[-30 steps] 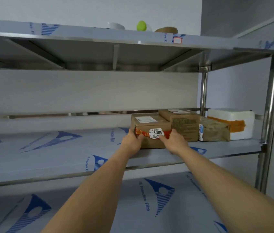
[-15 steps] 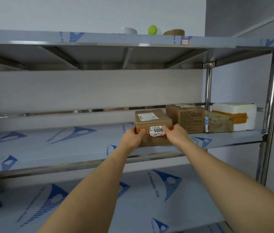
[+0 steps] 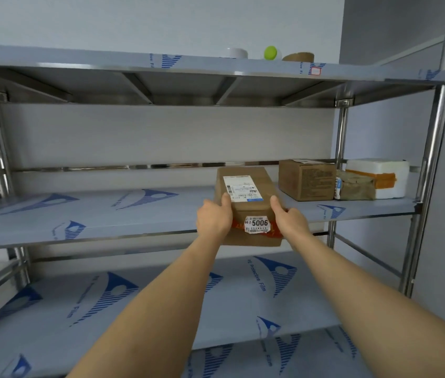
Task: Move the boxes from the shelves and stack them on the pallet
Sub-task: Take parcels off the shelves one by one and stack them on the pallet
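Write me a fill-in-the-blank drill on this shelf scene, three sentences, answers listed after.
1. The box held by the left hand and right hand bears a sticker with the number ____.
2. The white foam box on the middle shelf is bound with ____ tape.
3. Between the foam box and the brown carton sits a wrapped ____.

Answers: 5006; orange; parcel

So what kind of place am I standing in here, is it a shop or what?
Most likely a stockroom or parcel storage area, not a shop. A steel shelving rack with its protective film on holds labelled cardboard parcels and a taped foam box; both hands hold the parcel marked 5006.
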